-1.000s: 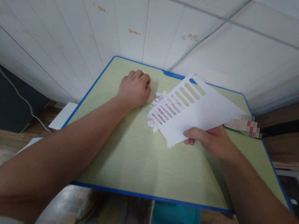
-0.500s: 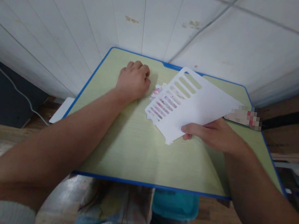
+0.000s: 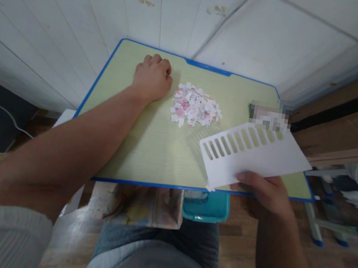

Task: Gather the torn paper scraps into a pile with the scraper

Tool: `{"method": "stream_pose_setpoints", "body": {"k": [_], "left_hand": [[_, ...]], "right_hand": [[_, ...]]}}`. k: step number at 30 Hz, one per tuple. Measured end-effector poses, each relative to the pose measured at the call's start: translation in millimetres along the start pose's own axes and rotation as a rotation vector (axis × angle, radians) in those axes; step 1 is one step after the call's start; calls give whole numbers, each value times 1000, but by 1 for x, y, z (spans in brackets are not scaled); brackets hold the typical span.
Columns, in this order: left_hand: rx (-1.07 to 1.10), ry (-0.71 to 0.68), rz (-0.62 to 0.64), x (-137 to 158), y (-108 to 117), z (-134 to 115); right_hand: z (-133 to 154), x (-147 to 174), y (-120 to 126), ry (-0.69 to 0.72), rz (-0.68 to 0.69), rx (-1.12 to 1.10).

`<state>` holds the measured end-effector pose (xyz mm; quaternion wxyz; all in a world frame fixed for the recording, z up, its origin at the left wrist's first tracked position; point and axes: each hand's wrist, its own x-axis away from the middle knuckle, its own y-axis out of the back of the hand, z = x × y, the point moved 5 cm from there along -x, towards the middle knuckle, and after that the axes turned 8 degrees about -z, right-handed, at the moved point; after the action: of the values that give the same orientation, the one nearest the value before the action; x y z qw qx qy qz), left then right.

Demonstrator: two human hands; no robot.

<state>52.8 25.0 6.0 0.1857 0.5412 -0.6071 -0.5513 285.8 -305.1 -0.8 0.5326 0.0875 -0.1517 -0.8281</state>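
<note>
My right hand (image 3: 260,190) grips a white sheet (image 3: 256,157) by its near edge, thumb on top. The sheet has a row of long rounded slots along its far side and is held tilted over the front right of the table. A small scrap clings to its lower left corner. My left hand (image 3: 154,75) rests on the table's back left, fingers curled in a loose fist, with nothing showing in it. Just right of that fist lies a pile of small white and pink paper pieces (image 3: 195,105), spread on the tabletop.
The pale green table (image 3: 144,156) has a blue rim and stands against a white panelled wall (image 3: 181,12). A blurred-out object (image 3: 267,114) lies at its right. Below the front edge are a teal plastic bin (image 3: 206,208) and a patterned bag (image 3: 147,208).
My right hand has drawn the slotted sheet right and toward me, turning it, so the paper pile is uncovered. My left hand stays at about the same spot on the table; the view has shifted.
</note>
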Motion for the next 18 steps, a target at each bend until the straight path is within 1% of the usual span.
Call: {"method": "stream_pose_setpoints", "body": {"k": [1,3,8,12,18], "left_hand": [[2,6,2,0,0,0],[7,13,6,0,1,-1],[-7,3,14,-1,3,-3],[-7,3,36,-3,1,-1],[10,14,32,-3,2,-1]], "right_hand": [[-5,2,3,11,-61,-53],[-12,1,3,24,-107,-92],[-10,-4,-3,46,-106,-71],[-8,-3,-5,53,-116,-136],[-11,-8,-5,36,-99,-207]]}}
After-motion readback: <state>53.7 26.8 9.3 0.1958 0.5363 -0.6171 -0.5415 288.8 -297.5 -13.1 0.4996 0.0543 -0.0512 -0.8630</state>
